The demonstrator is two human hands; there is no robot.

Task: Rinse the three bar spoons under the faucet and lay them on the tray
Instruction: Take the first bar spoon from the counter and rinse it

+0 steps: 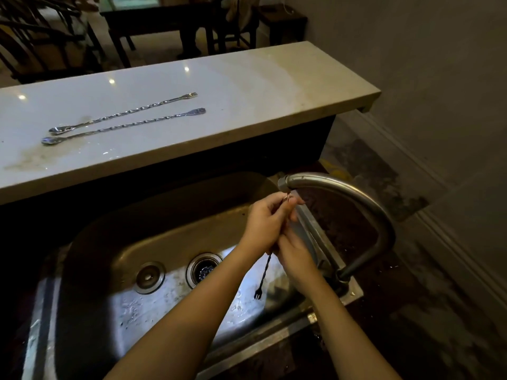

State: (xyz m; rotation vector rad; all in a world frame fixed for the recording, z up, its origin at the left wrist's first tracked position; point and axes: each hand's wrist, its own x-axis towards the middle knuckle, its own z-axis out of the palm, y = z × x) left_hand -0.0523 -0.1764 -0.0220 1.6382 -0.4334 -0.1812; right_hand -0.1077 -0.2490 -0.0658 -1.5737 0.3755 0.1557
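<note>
Both my hands hold one twisted bar spoon [264,272] upright over the steel sink [115,303], right under the faucet spout [285,183]. My left hand [267,222] grips its upper part, bowl end at the spout. My right hand [295,255] is wrapped around the stem just below. The fork end hangs down toward the basin. Two more bar spoons, one farther back [123,113] and one nearer [123,127], lie side by side on the raised white counter [247,105], fork ends to the right. No tray is in view.
The curved faucet [365,212] rises from the sink's right rim. Two drains [204,268] sit in the wet basin. A wall [439,78] stands to the right. Dark tables and chairs [164,23] are beyond the counter.
</note>
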